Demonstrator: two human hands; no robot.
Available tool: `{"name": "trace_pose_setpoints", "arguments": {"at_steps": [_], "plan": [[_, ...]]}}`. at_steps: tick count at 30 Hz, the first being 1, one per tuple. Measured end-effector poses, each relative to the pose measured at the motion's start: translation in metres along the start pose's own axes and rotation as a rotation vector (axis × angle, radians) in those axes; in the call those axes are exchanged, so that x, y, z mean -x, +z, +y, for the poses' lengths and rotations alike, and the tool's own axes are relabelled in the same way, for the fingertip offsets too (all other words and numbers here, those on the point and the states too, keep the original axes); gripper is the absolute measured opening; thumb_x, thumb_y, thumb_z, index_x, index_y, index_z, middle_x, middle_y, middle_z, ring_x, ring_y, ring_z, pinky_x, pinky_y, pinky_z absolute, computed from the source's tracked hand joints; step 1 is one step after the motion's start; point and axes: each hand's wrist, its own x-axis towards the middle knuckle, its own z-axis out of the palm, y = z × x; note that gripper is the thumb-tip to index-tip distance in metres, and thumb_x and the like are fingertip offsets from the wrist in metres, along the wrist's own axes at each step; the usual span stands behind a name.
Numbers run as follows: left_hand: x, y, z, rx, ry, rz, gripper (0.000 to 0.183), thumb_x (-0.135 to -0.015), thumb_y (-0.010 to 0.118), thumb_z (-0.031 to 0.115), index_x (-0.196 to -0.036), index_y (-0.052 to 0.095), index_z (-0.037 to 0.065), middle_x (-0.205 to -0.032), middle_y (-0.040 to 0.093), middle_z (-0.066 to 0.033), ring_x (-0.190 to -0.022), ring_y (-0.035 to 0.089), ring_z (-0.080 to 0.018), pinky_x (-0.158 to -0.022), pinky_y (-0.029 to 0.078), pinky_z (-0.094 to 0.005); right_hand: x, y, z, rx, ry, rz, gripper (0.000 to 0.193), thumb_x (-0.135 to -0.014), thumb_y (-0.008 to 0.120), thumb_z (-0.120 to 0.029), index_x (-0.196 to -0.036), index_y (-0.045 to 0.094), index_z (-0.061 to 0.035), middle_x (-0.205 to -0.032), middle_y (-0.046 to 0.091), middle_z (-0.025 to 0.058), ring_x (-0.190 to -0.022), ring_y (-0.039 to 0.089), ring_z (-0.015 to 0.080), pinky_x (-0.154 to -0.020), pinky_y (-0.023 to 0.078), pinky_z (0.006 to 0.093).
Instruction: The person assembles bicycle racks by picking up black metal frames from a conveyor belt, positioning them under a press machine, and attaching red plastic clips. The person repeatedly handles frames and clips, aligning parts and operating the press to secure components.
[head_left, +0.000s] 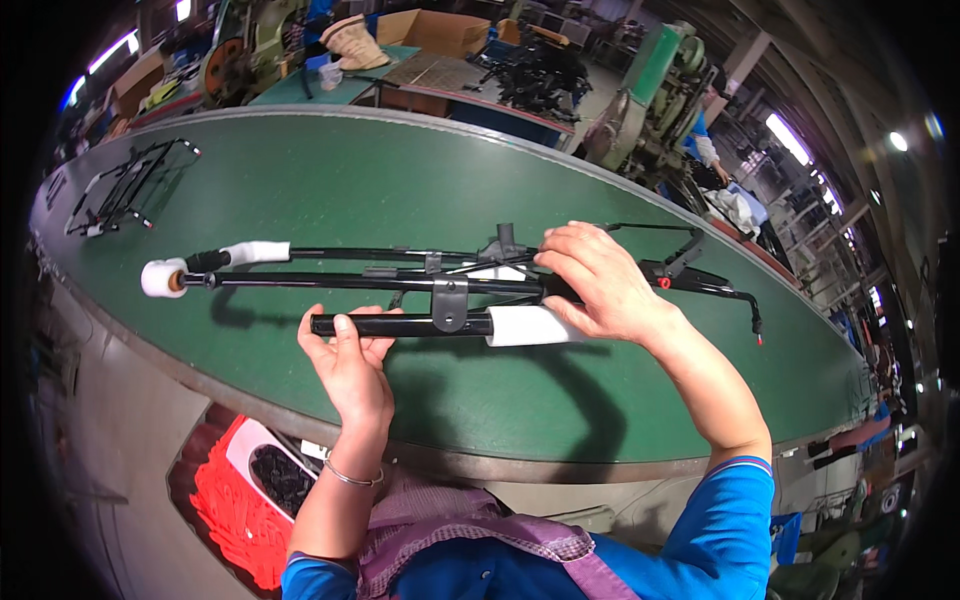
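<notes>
A folded frame of black metal tubes [350, 281] lies lengthwise across the green work surface in front of me. My left hand [352, 380] is closed on the open end of its nearest tube, thumb on top. Over the frame's middle, my right hand [610, 290] grips the tubes beside a white foam sleeve [525, 326]; its fingertips are partly hidden. A black bracket [450, 306] spans the tubes between my hands. White foam also wraps the left end [162, 279]. Thin rods with a small red tip [759, 341] stick out at the right.
Another black frame [125, 190] sits at the far left of the green conveyor belt [340, 180]. Below the near edge is a bin of red strips [235, 510]. Beyond the belt stand a table heaped with black parts [540, 78], a green machine [645, 85] and a person's arm [708, 150].
</notes>
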Motion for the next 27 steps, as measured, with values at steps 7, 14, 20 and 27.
{"name": "trace_pose_setpoints", "arguments": {"at_steps": [7, 14, 20, 27], "plan": [[0.003, 0.015, -0.009, 0.032, 0.051, -0.011, 0.037, -0.103, 0.044, 0.016, -0.132, 0.024, 0.006, -0.106, 0.055, -0.0216, -0.091, 0.065, -0.0327, -0.081, 0.059, -0.0435, 0.034, -0.027, 0.008, 0.035, 0.417, 0.041, 0.074, -0.076, 0.073, -0.025, -0.138, 0.041, -0.0026, -0.138, 0.044, 0.0215, -0.129, 0.043, 0.0394, -0.106, 0.039, 0.0454], [0.01, 0.024, -0.014, 0.084, 0.061, 0.001, 0.036, -0.103, 0.041, 0.014, -0.132, 0.022, 0.009, -0.104, 0.054, -0.0204, -0.088, 0.063, -0.0323, -0.084, 0.056, -0.0493, 0.015, -0.002, -0.002, 0.075, -0.002, 0.027, 0.053, -0.08, 0.07, -0.029, -0.119, 0.053, 0.002, -0.105, 0.061, 0.0203, -0.102, 0.059, 0.0364, -0.095, 0.046, 0.0453], [0.014, 0.025, -0.018, 0.121, 0.075, -0.1, 0.033, -0.103, 0.041, 0.012, -0.13, 0.022, 0.009, -0.101, 0.055, -0.0199, -0.087, 0.063, -0.0333, -0.083, 0.056, -0.053, 0.001, 0.016, 0.006, 0.107, 0.154, -0.31, 0.048, -0.092, 0.054, -0.047, -0.072, 0.059, -0.004, -0.064, 0.062, 0.0136, -0.067, 0.065, 0.0349, -0.064, 0.052, 0.0475], [0.014, 0.073, 0.017, 0.021, 0.144, -0.208, 0.036, -0.102, 0.043, 0.012, -0.131, 0.022, 0.006, -0.098, 0.055, -0.0196, -0.085, 0.064, -0.0329, -0.081, 0.058, -0.0513, -0.019, -0.031, 0.042, 0.287, 0.306, -0.073, 0.054, -0.093, 0.05, -0.051, -0.069, 0.062, -0.0051, -0.067, 0.064, 0.0155, -0.066, 0.065, 0.0354, -0.062, 0.053, 0.0456]]}}
